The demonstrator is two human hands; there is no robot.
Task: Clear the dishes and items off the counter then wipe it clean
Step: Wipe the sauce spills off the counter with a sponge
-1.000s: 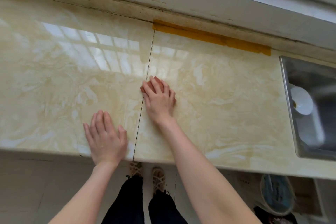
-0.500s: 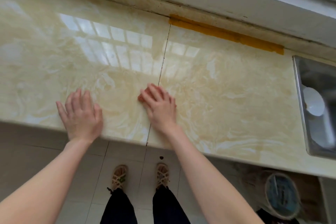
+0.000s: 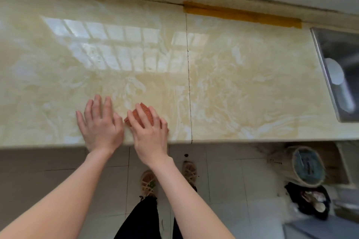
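- counter (image 3: 242, 83) has no dishes on it in view, so it's just wiping left imo
- right hand (image 3: 149, 132), flat and spread, has slid left past the seam
- left hand (image 3: 100, 126) lies flat and spread just beside it
- orange cloth (image 3: 144, 108) is pressed under the right fingers, near the front edge

I count two hands, left hand (image 3: 100, 128) and right hand (image 3: 150, 137); one red cloth (image 3: 145, 111) under the right; one counter (image 3: 242, 83) beneath both; one sink (image 3: 342, 44) to their right.

Cream-marbled counter (image 3: 242, 83), orange-red cloth (image 3: 144, 111) — perhaps knitted — mustard tape (image 3: 242, 15).
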